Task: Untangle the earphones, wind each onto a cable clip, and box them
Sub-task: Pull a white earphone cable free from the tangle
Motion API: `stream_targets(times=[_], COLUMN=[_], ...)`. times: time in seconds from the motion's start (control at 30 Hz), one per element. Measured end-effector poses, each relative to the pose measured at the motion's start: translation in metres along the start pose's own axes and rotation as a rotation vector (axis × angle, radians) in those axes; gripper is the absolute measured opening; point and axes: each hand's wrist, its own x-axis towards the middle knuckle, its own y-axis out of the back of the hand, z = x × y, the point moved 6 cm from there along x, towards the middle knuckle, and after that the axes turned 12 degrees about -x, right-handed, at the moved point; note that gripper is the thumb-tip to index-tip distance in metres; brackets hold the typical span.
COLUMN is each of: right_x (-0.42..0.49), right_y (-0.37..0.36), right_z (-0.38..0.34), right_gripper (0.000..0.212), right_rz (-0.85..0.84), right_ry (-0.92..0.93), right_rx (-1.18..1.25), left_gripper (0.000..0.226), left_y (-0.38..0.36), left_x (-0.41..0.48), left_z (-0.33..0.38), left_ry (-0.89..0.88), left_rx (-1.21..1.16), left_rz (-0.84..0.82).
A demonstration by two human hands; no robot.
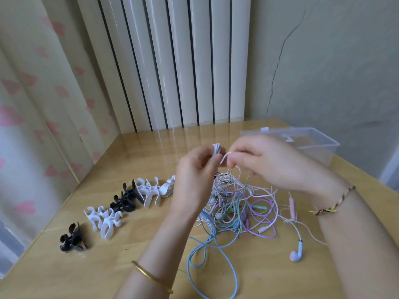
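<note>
Left hand (197, 169) grips white plastic cable clip (216, 149); right hand (261, 157) pinches pale pink cable (225, 157) above pastel earphone tangle (233, 203) on wooden bench (64, 272); clear plastic box (319, 145) rear right.

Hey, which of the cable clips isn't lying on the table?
The white clip held up in the left hand, the right hand pinching pink cable beside it; the others, black and white, lie in a row on the table.

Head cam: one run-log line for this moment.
left hand: holds white clip | right hand: pinches pink cable at clip | tangle: on table | spare clips: row, left | box: behind right hand
</note>
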Motion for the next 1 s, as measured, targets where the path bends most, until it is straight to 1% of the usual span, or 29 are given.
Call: stream_targets(times=[0.07,0.13,0.2,0.27,0.33,0.43,0.47,0.53,0.6,0.67,0.73,0.8,0.83,0.9,0.97,1.0], right_x=[0.003,0.007,0.008,0.008,0.007,0.009,0.010,0.012,0.011,0.009,0.005,0.000,-0.002,-0.002,0.001,0.003], right_y=[0.011,0.013,0.012,0.012,0.010,0.003,-0.001,-0.010,-0.019,-0.027,-0.033,-0.033,-0.030,-0.021,-0.009,-0.004], right_z=[0.008,0.017,0.027,0.034,0.035,0.029,0.024,0.015,0.008,0.006,0.005,0.001,-0.001,0.000,0.004,0.007], right_gripper=[0.017,0.016,0.016,0.016,0.017,0.022,0.028,0.037,0.032,0.032,0.031,0.028,0.026,0.021,0.013,0.009], right_rz=[0.173,0.284,0.346,0.361,0.338,0.264,0.221,0.120,0.014,-0.099,-0.213,-0.297,-0.299,-0.202,-0.051,0.022], right_ry=[-0.024,-0.037,-0.076,-0.112,-0.118,-0.113,-0.105,-0.083,-0.065,-0.062,-0.054,-0.030,-0.023,-0.032,-0.041,-0.046], right_rx=[-0.033,-0.069,-0.081,-0.054,-0.013,0.042,0.069,0.083,0.003,-0.086,-0.129,-0.126,-0.104,-0.059,-0.042,-0.020], left_gripper=[0.019,0.022,0.026,0.030,0.026,0.015,0.015,0.014,0.015,0.016,0.015,0.016,0.016,0.016,0.019,0.021], left_y=[-0.010,-0.017,-0.021,-0.022,-0.022,-0.021,-0.020,-0.015,-0.011,-0.009,-0.006,0.001,0.004,0.006,0.000,-0.004], left_x=[-0.002,-0.004,-0.007,-0.008,-0.008,-0.006,-0.005,-0.002,-0.002,-0.002,-0.002,-0.001,0.000,0.001,0.000,-0.001], left_z=[0.001,0.002,0.001,-0.001,0.000,0.003,0.003,-0.001,-0.006,-0.008,-0.011,-0.011,-0.009,-0.004,0.002,0.003], left_ry=[0.056,0.143,0.250,0.350,0.408,0.481,0.509,0.545,0.544,0.492,0.410,0.286,0.220,0.093,-0.021,-0.039], left_rx=[-0.024,-0.099,-0.245,-0.430,-0.593,-0.830,-0.893,-0.971,-0.994,-0.996,-0.932,-0.747,-0.624,-0.320,0.017,0.130], left_rz=[-0.118,-0.216,-0.290,-0.309,-0.314,-0.311,-0.278,-0.150,-0.016,0.073,0.124,0.153,0.153,0.104,-0.013,-0.083])
